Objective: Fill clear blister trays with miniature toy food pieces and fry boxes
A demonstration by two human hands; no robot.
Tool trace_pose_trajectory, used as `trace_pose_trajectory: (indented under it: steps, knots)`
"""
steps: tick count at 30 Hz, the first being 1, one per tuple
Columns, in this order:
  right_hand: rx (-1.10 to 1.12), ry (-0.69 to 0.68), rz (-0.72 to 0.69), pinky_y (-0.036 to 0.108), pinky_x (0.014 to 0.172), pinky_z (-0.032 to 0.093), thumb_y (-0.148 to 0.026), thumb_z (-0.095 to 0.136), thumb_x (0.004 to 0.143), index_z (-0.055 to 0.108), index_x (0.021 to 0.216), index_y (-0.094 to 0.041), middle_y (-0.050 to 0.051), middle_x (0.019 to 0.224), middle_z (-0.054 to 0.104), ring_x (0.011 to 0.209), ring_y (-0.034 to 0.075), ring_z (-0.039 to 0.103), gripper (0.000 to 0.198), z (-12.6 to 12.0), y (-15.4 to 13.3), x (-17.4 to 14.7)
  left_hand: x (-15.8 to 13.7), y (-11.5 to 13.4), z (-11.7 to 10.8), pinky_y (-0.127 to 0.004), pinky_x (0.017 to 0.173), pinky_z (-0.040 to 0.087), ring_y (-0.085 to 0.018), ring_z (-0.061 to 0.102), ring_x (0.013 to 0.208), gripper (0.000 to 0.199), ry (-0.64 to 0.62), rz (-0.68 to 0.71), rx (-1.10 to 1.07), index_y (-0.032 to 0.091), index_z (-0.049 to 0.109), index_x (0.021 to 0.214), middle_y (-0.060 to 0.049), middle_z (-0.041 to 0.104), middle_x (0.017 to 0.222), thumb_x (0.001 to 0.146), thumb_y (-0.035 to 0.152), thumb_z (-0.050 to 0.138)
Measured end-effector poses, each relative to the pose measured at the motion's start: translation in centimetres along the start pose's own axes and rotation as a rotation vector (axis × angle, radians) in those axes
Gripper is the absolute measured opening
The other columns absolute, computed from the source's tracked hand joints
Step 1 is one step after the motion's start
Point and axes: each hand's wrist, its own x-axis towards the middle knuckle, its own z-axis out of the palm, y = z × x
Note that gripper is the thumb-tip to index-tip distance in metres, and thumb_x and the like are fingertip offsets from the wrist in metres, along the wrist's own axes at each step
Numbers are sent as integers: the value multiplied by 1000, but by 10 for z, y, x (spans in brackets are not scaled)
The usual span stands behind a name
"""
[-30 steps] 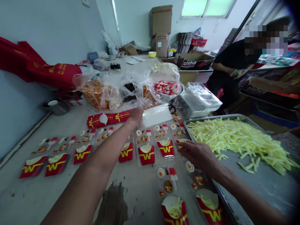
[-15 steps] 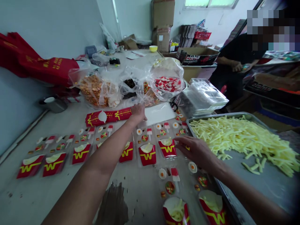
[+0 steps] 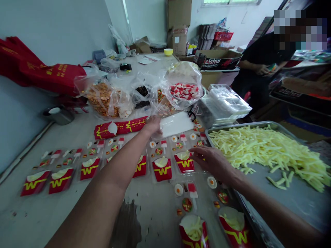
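Observation:
My left hand (image 3: 154,124) is closed around the right end of a long stack of nested red fry boxes (image 3: 120,128) with yellow W marks; its fingertips are partly hidden. My right hand (image 3: 213,161) has its fingers stretched out and slightly apart, over the right end of a row of clear plastic trays. Its fingertips are beside a small red fry box (image 3: 184,162), and it covers most of another one. Each tray holds tiny toy foods, such as a fried egg (image 3: 174,138) and a red-and-white popsicle (image 3: 163,145). Two nearer fry boxes (image 3: 193,232) hold pale fries.
A metal tray (image 3: 271,213) heaped with pale yellow fries (image 3: 269,148) stands at the right. Behind the stack are plastic bags of small pieces (image 3: 184,91) and stacked clear packs (image 3: 224,103). A co-worker (image 3: 261,65) sits at the back right, near cartons (image 3: 218,60).
Both hands keep nearly the same places; my right hand's fingers have shifted slightly left, towards the small fry box. The view has moved a little.

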Motion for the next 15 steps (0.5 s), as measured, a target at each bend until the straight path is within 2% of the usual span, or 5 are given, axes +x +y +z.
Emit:
trace_pose_trajectory:
  steps: [3,6,10,13,15]
  knots:
    - [30,4,13,30,77,52,-31,56,96,70,114,-23,6,104,74,89,21,70,24,-4,4,-3,1,3,0,-47,103,41,-40,43,130,82,20,-61,42,12,59,125,-22,51,139,53,33,94]
    - [39,1,35,30,76,52,-30,55,96,71,114,-23,6,102,74,85,21,70,25,-4,9,-8,-7,4,5,-48,105,38,-40,40,132,70,120,-51,73,13,61,122,-21,49,140,62,36,89]
    - [27,23,35,31,77,53,-30,54,96,71,114,-22,7,106,73,88,21,69,26,-1,12,-13,-16,2,10,-40,100,43,-35,53,120,53,103,-12,41,11,64,117,-19,61,125,73,34,82]
    - [3,56,33,32,81,53,-29,55,96,70,118,-22,8,112,71,95,23,69,27,-1,11,-14,-14,2,10,-38,98,45,-35,53,122,75,101,-18,28,15,55,133,-19,58,132,68,33,85]
    - [-4,70,27,33,81,53,-30,56,96,70,118,-22,9,112,70,95,23,69,27,-1,11,-13,-9,3,9,-38,100,44,-36,49,128,87,94,-11,20,15,51,137,-20,54,138,61,31,90]
